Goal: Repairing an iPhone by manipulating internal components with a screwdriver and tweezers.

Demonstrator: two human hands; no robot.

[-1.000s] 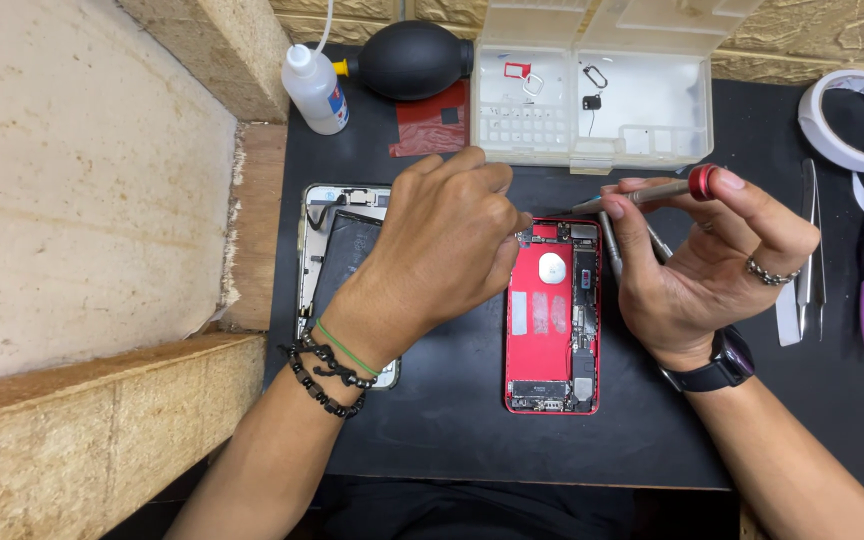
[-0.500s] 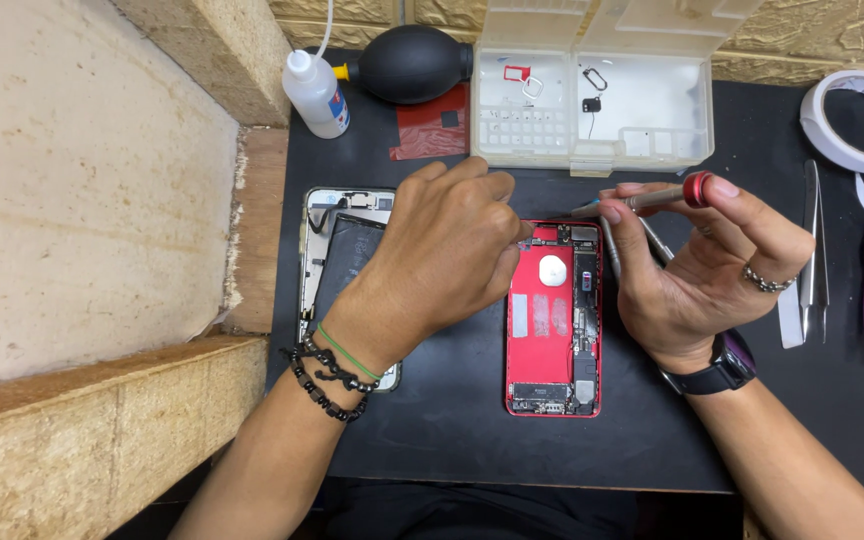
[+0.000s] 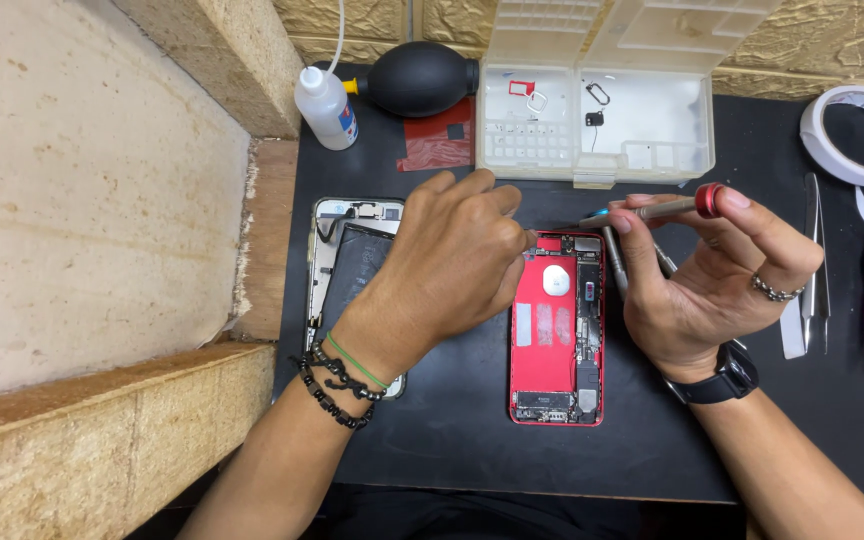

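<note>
Opened phone: a red, flat, rectangular phone housing (image 3: 556, 340) with its screen removed is seen lying on the black work mat (image 3: 452, 440), between the two hands; small boards and connectors are exposed along its right side.
Left hand: the left hand (image 3: 452, 265) is held curled over the top left corner of the housing, fingertips drawn together as if pinching something small; what is pinched cannot be told.
Right hand: the right hand (image 3: 702, 290) is closed around a slim metal screwdriver with a red cap (image 3: 652, 209), held level above the top edge of the housing.
Handling: the housing is judged light, stiff and fragile inside; it is best gripped by its long outer edges, the bare boards and thin cables being avoided.
Nearby: a detached screen assembly with a dark panel (image 3: 347, 260) lies partly under the left wrist; a clear plastic compartment box (image 3: 602, 140) stands open beyond.
</note>
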